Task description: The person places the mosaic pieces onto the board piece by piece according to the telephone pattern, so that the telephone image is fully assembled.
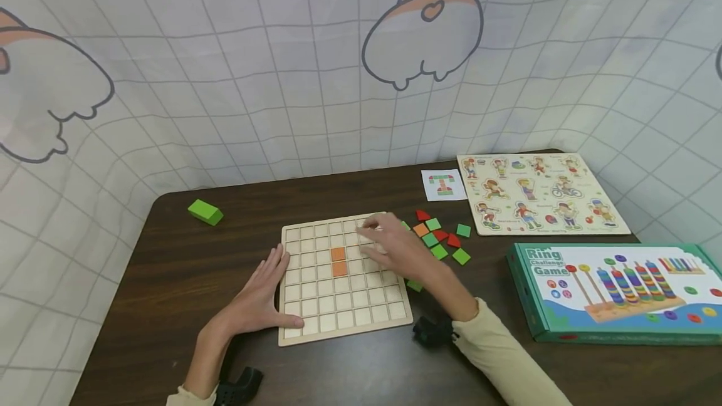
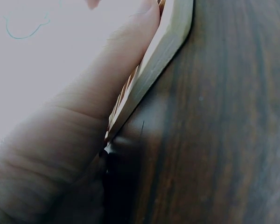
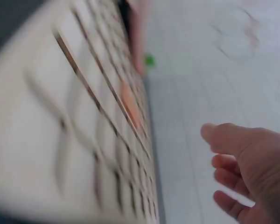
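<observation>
A wooden grid board (image 1: 316,334) lies on the dark table with two orange square tiles (image 1: 339,268) set one below the other near its middle. My left hand (image 1: 254,296) rests on the board's left edge, fingers stretched along the side and thumb over the near left corner. In the left wrist view the thumb (image 2: 116,60) lies against the board's rim (image 2: 154,65). Over the board's far right part hovers my right hand (image 1: 397,246), fingers loosely bent. The right wrist view shows nothing between the thumb and fingers of this hand (image 3: 252,163).
Loose green, red and orange tiles (image 1: 454,240) are scattered right of the board. Behind them lies a pattern card (image 1: 444,185) beside a wooden picture puzzle (image 1: 530,205). A Ring Challenge Game box (image 1: 620,293) is at the right, a green block (image 1: 205,212) at the far left.
</observation>
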Available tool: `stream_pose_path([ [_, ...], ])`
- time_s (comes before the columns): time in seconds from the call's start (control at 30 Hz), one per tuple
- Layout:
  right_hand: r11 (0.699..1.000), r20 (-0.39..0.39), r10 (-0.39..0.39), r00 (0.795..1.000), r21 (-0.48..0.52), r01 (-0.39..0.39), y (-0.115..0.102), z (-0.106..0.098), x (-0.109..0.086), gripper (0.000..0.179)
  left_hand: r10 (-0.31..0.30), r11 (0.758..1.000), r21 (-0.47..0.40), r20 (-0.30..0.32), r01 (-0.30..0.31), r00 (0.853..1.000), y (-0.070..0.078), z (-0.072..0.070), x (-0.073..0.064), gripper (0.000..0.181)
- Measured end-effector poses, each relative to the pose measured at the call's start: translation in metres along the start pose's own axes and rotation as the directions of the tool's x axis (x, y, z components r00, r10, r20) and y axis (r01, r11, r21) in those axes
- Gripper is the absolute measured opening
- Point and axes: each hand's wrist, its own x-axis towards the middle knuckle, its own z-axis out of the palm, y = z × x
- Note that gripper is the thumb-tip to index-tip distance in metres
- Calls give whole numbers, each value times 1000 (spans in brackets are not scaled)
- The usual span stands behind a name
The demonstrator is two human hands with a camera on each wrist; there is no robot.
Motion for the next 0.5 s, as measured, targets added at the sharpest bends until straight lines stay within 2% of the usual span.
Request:
stream_pose_path([
  [0.1,992,-43,124,991,-13,-124,32,-14,-21,38,8,1000,3,-6,-8,1000,-1,1,0,129],
  [0.23,969,-26,220,975,-113,-221,65,-18,-44,38,16,1000,1,-20,-16,1000,-1,1,-1,130],
  [0.33,961,-32,245,969,-126,-247,77,-18,-51,36,10,1000,0,-14,-10,1000,-1,1,-1,130],
  [0.5,964,-61,239,969,-108,-244,81,-16,-50,31,-6,1000,-6,-2,6,1000,-1,1,0,131],
])
